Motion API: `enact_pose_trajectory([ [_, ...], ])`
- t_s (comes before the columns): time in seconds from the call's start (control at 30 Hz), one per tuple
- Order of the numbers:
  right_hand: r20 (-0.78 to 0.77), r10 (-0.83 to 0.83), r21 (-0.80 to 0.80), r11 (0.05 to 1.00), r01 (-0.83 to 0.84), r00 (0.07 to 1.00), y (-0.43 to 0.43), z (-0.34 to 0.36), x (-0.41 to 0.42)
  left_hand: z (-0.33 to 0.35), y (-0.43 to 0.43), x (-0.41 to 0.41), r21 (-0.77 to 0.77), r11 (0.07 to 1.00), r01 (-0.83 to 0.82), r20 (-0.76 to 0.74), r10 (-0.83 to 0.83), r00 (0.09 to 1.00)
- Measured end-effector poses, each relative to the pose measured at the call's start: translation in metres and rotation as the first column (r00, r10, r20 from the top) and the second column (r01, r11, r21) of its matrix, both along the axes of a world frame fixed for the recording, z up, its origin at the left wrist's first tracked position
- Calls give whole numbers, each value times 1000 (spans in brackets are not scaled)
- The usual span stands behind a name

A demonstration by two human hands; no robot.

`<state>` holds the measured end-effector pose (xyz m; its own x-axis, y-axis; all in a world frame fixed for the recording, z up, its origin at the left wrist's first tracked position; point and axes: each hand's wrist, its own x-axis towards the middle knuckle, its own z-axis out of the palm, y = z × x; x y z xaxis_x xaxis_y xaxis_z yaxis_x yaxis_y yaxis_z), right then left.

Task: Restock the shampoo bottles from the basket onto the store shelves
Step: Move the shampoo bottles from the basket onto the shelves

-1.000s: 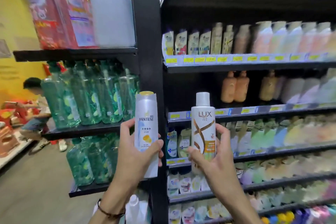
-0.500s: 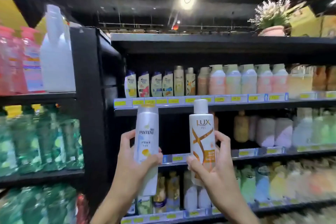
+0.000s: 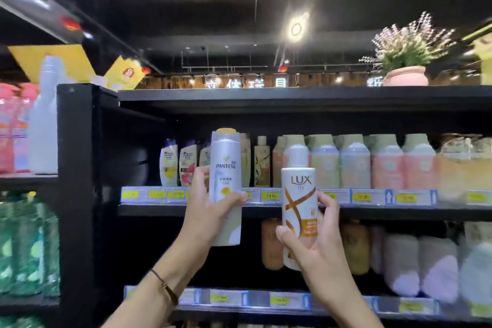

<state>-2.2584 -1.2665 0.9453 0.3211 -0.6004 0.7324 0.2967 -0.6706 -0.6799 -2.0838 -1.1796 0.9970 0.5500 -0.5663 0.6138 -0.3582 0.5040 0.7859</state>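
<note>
Two bottles in hand, both upright and raised in front of the upper shelf (image 3: 165, 210), neither touching it. My left hand (image 3: 205, 210) wraps the lower half of the Pantene bottle (image 3: 225, 165), fingers curled round its left side and thumb across the front. My right hand (image 3: 316, 247) grips the Lux bottle (image 3: 299, 194) low, thumb on the left side and fingers curled round the right. Basket not in view.

Step, my call: carry to shelf, placement not yet done. Next move means picking a slot for each bottle, then lifting its base over the price strip (image 3: 367, 197) and pushing it in. A swirl-label bottle (image 3: 262, 165) in the row looks like the Lux match, but it's too blurred to be sure.

Room: there's a dark open space at the shelf's left end, between the black upright (image 3: 76, 194) and the small bottles (image 3: 169, 162). The pastel row (image 3: 354, 165) to the right is packed tight. The top board (image 3: 292, 96) sits close over the caps, so headroom looks slim. Risk is clipping the front row.
</note>
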Motion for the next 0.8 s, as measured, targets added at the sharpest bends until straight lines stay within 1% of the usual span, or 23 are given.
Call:
enact_pose_trajectory([
  [0.13, -8, 19, -5, 1000, -19, 1000, -23, 7, 16, 18, -27, 18, 33, 998, -59, -41, 60, 997],
  [0.23, -5, 1, -28, 1000, -1, 1000, -33, 10, 30, 30, -46, 34, 78, 994, -74, -31, 76, 997],
  [0.37, -1, -46, -98, 994, 45, 999, -46, 20, 51, 50, -72, 55, 95, 993, -67, -23, 70, 997],
  [0.47, -3, -116, -154, 981, 114, 993, -58, 31, 66, 62, -93, 68, 116, 991, -64, -46, 69, 997],
  [0.67, 30, -168, -174, 970, 171, 985, -79, 53, 92, 71, -133, 91, 192, 980, -51, -70, 66, 995],
  [0.73, 43, -200, -201, 958, 205, 979, -85, 60, 99, 74, -148, 96, 205, 975, -85, -51, 97, 994],
  [0.8, 60, -196, -211, 956, 204, 979, -91, 65, 103, 76, -162, 99, 212, 968, -136, -11, 142, 990],
])
